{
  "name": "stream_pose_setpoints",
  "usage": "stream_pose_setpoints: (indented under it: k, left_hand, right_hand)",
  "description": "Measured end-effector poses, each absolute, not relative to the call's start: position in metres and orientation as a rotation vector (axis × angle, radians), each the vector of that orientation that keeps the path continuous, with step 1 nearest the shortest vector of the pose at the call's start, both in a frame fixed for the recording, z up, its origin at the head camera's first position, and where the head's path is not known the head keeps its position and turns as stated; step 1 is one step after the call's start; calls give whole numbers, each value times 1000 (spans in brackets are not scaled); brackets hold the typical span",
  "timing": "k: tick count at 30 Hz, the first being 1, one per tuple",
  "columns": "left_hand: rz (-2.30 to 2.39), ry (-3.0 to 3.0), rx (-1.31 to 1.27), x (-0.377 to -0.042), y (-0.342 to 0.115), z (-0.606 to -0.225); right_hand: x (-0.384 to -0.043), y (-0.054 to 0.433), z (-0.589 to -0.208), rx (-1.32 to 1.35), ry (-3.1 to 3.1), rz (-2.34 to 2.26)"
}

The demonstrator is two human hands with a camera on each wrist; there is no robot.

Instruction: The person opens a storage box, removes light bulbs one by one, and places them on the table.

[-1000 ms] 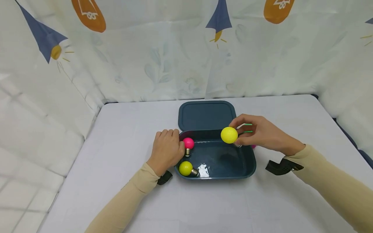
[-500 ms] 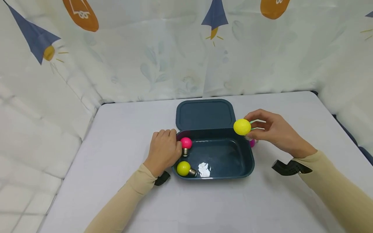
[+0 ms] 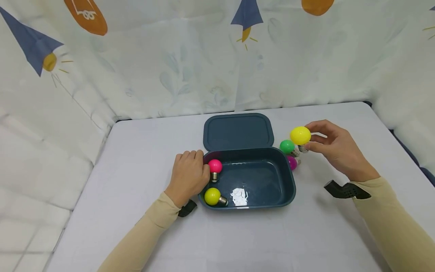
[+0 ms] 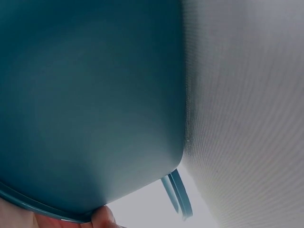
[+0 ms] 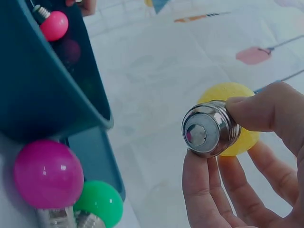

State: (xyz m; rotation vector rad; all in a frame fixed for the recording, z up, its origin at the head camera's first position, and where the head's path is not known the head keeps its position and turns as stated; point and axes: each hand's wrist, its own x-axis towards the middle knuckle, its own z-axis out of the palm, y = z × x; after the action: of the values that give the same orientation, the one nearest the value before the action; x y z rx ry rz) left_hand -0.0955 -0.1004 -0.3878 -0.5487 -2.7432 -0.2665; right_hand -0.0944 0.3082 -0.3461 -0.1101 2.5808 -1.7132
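Note:
My right hand (image 3: 334, 145) pinches a yellow light bulb (image 3: 300, 135) above the table, right of the box; its metal screw base (image 5: 207, 130) faces the right wrist camera between thumb and fingers. My left hand (image 3: 189, 172) grips the left rim of a dark blue-grey box (image 3: 251, 207). Inside that box, at its left side, lie a pink bulb (image 3: 215, 166) and a yellow-green bulb (image 3: 212, 196). A green bulb (image 3: 287, 146) and a purple bulb (image 3: 292, 163) lie on the table against the box's right end. Only the left fingertips show in the left wrist view.
Behind the box lies its flat matching lid (image 3: 238, 131). The white-covered table (image 3: 153, 139) reaches back to a patterned curtain (image 3: 204, 56), which also hangs along both sides. A black wrist device (image 3: 346, 190) sits at the right sleeve.
My right hand has carried the yellow bulb from over the box to the right and back, uncovering the green and purple bulbs. My left hand keeps its hold on the rim.

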Motion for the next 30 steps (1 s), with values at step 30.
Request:
stream_pose_setpoints:
  k: [30]
  left_hand:
    - [-265, -2751, -551, -86, -107, -382]
  right_hand:
    - [-113, 332, -386, 123, 2481, -1772]
